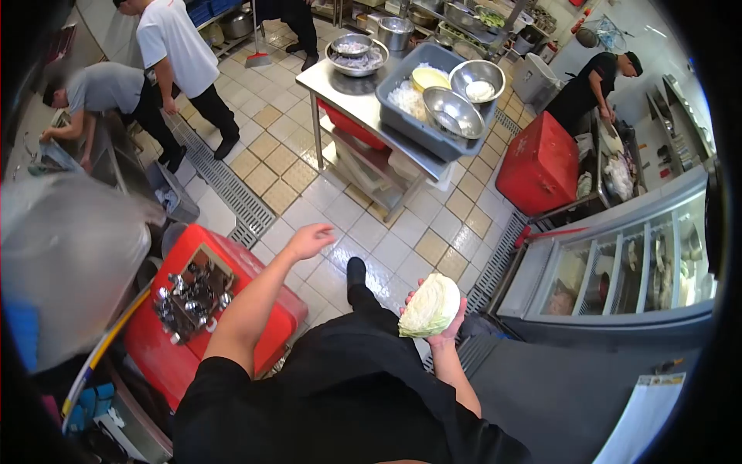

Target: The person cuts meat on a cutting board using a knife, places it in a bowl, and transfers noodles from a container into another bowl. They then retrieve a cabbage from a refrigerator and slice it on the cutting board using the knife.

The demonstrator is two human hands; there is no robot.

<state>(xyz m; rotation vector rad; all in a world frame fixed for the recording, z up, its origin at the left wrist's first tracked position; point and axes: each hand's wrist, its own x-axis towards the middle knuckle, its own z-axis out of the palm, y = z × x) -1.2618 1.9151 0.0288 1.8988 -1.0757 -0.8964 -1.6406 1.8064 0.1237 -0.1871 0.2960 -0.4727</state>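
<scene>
A cut piece of pale green cabbage [430, 306] rests in my right hand [450, 331], whose fingers wrap round it from behind, to the right of my body. Some of those fingers are hidden by the leaves. My left hand [311, 241] is held out over the tiled floor with nothing in it, its fingers loosely stretched. Beneath my left forearm stands a red box [270, 271], with a brown tray of shiny metal parts [193, 298] on top.
Ahead is a steel table [340, 89] bearing a grey tub [402, 124] with metal bowls. A glass-doored fridge [533, 301] and a red bin [539, 166] flank the right side. Several people work around; one person [182, 54] stands at left. Floor drains run along both sides.
</scene>
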